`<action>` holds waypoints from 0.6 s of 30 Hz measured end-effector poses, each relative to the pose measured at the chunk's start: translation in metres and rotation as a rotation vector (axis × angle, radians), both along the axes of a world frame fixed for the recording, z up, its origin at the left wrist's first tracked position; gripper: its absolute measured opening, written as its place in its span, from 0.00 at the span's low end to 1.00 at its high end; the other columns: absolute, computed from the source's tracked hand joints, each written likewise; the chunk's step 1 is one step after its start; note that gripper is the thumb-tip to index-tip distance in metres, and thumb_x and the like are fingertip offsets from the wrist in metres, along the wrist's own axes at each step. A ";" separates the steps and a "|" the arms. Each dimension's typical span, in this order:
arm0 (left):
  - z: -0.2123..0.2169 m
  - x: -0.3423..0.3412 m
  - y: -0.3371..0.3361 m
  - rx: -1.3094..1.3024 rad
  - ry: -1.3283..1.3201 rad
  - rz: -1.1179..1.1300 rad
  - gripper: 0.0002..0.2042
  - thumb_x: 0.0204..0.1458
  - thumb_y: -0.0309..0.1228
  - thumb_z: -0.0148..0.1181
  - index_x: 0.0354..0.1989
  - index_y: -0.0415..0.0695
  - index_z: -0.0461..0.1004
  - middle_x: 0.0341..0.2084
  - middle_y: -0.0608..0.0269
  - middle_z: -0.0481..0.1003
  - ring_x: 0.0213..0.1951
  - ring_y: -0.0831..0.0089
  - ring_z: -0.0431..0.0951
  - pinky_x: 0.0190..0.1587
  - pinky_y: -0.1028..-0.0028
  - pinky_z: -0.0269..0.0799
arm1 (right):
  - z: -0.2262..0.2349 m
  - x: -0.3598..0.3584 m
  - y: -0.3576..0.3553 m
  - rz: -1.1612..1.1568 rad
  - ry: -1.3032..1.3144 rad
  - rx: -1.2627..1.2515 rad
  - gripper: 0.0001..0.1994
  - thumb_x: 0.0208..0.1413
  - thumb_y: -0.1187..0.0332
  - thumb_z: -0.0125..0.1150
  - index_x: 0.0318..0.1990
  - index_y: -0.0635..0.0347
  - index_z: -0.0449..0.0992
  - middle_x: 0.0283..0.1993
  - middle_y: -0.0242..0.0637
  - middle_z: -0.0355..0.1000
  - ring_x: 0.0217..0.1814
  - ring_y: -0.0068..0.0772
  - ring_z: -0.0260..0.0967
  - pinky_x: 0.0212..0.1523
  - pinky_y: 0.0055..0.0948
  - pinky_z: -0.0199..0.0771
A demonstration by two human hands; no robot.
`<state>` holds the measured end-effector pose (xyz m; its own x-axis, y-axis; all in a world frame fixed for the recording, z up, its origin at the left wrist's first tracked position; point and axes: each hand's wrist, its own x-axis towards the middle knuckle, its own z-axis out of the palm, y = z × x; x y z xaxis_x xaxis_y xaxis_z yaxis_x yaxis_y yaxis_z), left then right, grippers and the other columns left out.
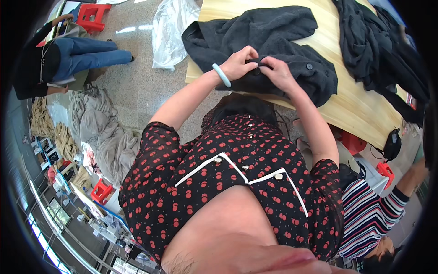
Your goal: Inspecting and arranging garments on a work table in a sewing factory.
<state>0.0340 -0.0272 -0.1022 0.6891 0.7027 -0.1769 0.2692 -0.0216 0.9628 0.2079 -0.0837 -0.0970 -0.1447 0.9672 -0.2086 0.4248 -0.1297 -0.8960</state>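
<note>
Both grips pinch the dark coat (pixel 273 41): left hand (pixel 238 64) and right hand (pixel 278 73) meet at a button, counter (pixel 328 41) bearing its weight.

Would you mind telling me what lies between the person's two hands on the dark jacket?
In the head view, only a small fold of the dark jacket with a button shows between the left hand and right hand.

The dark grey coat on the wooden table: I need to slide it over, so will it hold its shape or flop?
The dark grey coat probably flops: it lies rumpled in soft folds. It looks thick, so likely fairly heavy. Both the left hand and the right hand pinch it near a button, and the fabric bunches there.
</note>
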 end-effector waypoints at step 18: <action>-0.067 -0.103 -0.021 -0.007 0.322 0.770 0.08 0.44 0.31 0.57 0.29 0.41 0.68 0.19 0.64 0.71 0.23 0.76 0.71 0.28 0.76 0.67 | -0.042 0.073 0.097 0.262 -0.781 0.124 0.42 0.25 0.67 0.65 0.55 0.58 0.52 0.46 0.52 0.58 0.46 0.50 0.60 0.43 0.39 0.67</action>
<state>-0.0693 -0.0481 -0.1689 -0.0686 0.9548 -0.2891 0.4684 0.2867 0.8357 0.2812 0.0134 -0.1394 -0.2262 0.9449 -0.2365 0.9328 0.1402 -0.3321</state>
